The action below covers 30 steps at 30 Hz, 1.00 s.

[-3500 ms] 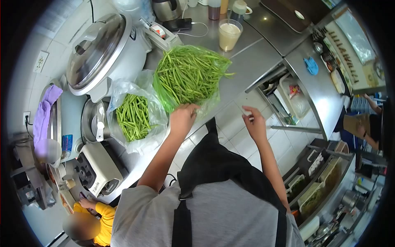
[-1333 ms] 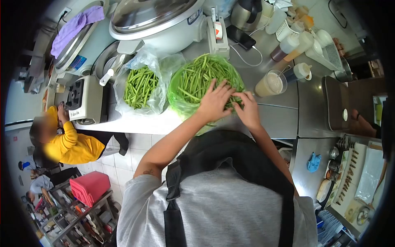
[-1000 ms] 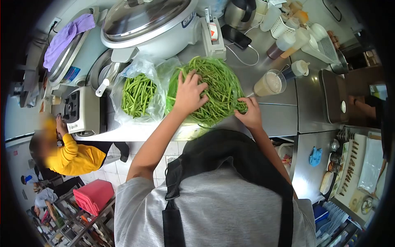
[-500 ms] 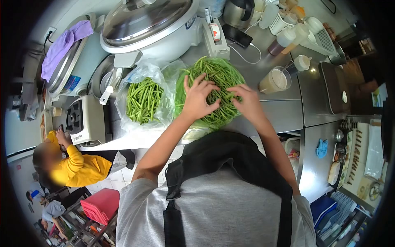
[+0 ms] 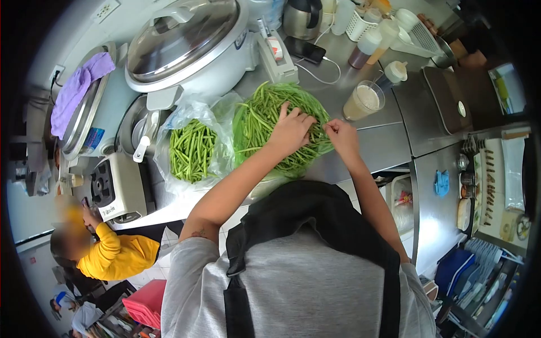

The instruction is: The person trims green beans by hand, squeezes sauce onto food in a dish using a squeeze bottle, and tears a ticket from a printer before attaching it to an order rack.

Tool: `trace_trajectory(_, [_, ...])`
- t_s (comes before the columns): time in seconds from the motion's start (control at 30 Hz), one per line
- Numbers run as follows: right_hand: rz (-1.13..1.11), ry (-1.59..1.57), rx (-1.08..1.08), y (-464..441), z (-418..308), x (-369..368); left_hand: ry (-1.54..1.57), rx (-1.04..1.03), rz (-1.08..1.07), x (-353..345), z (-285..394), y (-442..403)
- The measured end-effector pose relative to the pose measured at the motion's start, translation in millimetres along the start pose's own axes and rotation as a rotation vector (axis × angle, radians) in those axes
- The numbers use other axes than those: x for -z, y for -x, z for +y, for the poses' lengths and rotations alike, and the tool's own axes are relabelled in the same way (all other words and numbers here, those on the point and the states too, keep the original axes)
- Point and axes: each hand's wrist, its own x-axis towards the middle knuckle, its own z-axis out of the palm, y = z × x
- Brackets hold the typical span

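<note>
Long green beans [image 5: 262,115] fill a green plastic bag that stands open on the steel counter. On top of the beans lies my left hand [image 5: 292,132], fingers spread and bent over them. My right hand [image 5: 341,135] is at the bag's right edge, thumb and fingertips pinched together; what is between them is too small to name. Left of the green bag, a clear plastic bag [image 5: 222,163] holds shorter green bean pieces [image 5: 193,151].
A large cooker [image 5: 191,62] stands behind the bags, beside a phone [image 5: 304,49] on a cable. A cup of pale drink [image 5: 363,101] is right of the beans. A burner unit [image 5: 121,188] and a person in yellow [image 5: 121,253] are at the left.
My left hand has moved right over the beans. My right hand has closed to a pinch at the bag's edge. The camera view has turned slightly.
</note>
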Motion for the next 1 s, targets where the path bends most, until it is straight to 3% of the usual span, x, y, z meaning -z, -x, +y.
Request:
trace_trajectory(0.17, [0.047, -0.255, -0.048, -3, 23, 9, -0.172, -0.048, -0.006, 16, -2, 5])
trace_trajectory(0.27, [0.018, -0.213, -0.072, 0, 24, 20, -0.244, -0.014, -0.071, 36, 2, 7])
trace_trajectory(0.4, [0.119, -0.179, 0.001, 7, 18, 22, -0.41, 0.164, -0.29, 50, 6, -4])
trace_trajectory(0.47, [0.158, -0.169, 0.03, 6, 13, 25, -0.285, 0.162, -0.274, 53, 8, -11])
trace_trajectory(0.53, [0.03, -0.128, -0.011, 3, 24, 28, -0.107, 0.153, -0.23, 59, 15, -23])
trace_trajectory(0.57, [-0.032, -0.105, -0.031, 2, 31, 28, 0.039, 0.104, -0.356, 63, 17, -35])
trace_trajectory(0.67, [0.131, -0.411, -0.078, 5, 80, 10, 0.074, 0.089, -0.602, 19, 24, -57])
trace_trajectory(0.7, [0.188, -0.456, -0.132, 6, 74, 19, -0.021, 0.134, -0.618, 9, 28, -59])
trace_trajectory(0.77, [0.29, -0.548, -0.244, 8, 50, 39, -0.298, 0.075, -0.438, -6, 25, -57])
trace_trajectory(0.8, [0.284, -0.508, -0.189, 1, 48, 43, -0.434, 0.045, -0.351, -10, 22, -56])
trace_trajectory(0.93, [0.255, -0.335, 0.004, -33, 56, 46, -0.489, 0.132, -0.499, -13, 19, -71])
trace_trajectory(1.0, [0.212, -0.307, 0.03, -46, 59, 42, -0.568, 0.102, -0.459, -17, 16, -74])
